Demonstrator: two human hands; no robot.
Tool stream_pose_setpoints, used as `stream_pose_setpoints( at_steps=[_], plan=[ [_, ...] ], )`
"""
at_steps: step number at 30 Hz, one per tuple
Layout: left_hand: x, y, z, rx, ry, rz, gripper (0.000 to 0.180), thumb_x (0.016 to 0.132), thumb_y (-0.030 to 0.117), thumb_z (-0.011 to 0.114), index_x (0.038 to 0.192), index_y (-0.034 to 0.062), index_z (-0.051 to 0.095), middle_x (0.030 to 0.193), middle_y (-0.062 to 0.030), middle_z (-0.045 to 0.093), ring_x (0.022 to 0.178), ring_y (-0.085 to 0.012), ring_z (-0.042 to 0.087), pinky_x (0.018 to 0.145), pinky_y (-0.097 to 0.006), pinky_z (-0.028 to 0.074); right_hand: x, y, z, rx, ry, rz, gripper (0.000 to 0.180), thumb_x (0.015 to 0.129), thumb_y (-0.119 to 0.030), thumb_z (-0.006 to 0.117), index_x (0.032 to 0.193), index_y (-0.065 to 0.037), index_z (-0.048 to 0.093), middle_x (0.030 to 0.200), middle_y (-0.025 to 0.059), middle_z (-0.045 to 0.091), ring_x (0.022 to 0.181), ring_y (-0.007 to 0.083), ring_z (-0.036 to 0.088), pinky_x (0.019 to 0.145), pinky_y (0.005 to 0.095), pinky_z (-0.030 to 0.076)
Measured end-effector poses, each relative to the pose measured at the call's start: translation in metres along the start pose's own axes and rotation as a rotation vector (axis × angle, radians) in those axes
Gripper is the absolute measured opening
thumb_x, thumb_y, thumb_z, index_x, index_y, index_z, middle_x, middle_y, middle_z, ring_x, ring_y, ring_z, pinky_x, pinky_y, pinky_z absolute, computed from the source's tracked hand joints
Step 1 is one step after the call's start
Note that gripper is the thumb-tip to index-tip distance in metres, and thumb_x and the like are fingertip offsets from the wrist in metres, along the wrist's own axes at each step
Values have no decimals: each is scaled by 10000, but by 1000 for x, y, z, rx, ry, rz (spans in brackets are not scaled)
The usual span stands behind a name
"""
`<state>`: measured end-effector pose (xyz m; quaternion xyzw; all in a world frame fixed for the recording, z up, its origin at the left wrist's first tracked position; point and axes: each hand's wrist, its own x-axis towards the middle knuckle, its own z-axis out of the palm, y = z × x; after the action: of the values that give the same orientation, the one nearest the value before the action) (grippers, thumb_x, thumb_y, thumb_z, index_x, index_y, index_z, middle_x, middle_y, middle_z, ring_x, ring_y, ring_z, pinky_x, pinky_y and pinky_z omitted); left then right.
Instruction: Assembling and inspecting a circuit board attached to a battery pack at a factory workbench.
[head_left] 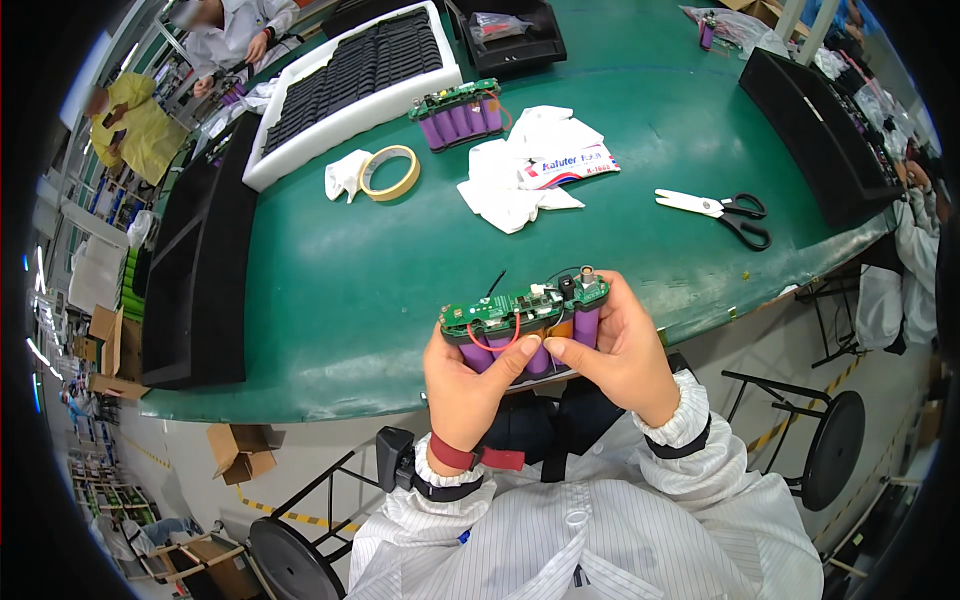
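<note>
Between my two hands is a battery pack (pixel 522 305), a row of purple cells with a green circuit board along its top. A red wire loops down its front, and a thin black wire sticks up from the board. My left hand (pixel 468 385) grips its left end, thumb pressed on the cells. Around the right end closes my right hand (pixel 628 355), its thumb close to the other on the front. The pack is held over the near edge of the green table (pixel 340 300). Fingers behind the pack are hidden.
A second battery pack (pixel 458 118) stands farther back, beside white cloths (pixel 500 185) and a glue tube (pixel 570 168). Tape (pixel 389 174) lies left, scissors (pixel 725 208) right. Black racks (pixel 195 270) (pixel 815 140) flank the table; a white foam tray (pixel 262 172) holds black parts. Co-workers sit beyond.
</note>
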<state>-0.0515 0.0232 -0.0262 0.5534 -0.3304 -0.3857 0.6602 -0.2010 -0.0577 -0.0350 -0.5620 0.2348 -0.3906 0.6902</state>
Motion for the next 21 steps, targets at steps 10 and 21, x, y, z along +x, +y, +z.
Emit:
stream_pose_setpoints(
  at_steps=[10, 21],
  plan=[
    [5, -2, -3, 60, -33, 76, 352, 781, 72, 831, 1013, 4, 575, 948, -47, 655, 866, -115, 628, 781, -276, 517, 4, -3, -8, 121, -41, 20, 542, 862, 24, 711, 1316, 10, 415, 1170, 88, 598, 1054, 141, 599, 916, 307, 495],
    [22, -13, -2, 73, -43, 71, 371, 810, 84, 807, 1087, -7, 578, 992, -72, 681, 880, -132, 640, 798, -280, 514, 20, 13, -15, -35, -30, 108, 555, 835, -104, 778, 1279, 26, 472, 1139, 107, 645, 984, 157, 640, 857, 325, 526]
  ],
)
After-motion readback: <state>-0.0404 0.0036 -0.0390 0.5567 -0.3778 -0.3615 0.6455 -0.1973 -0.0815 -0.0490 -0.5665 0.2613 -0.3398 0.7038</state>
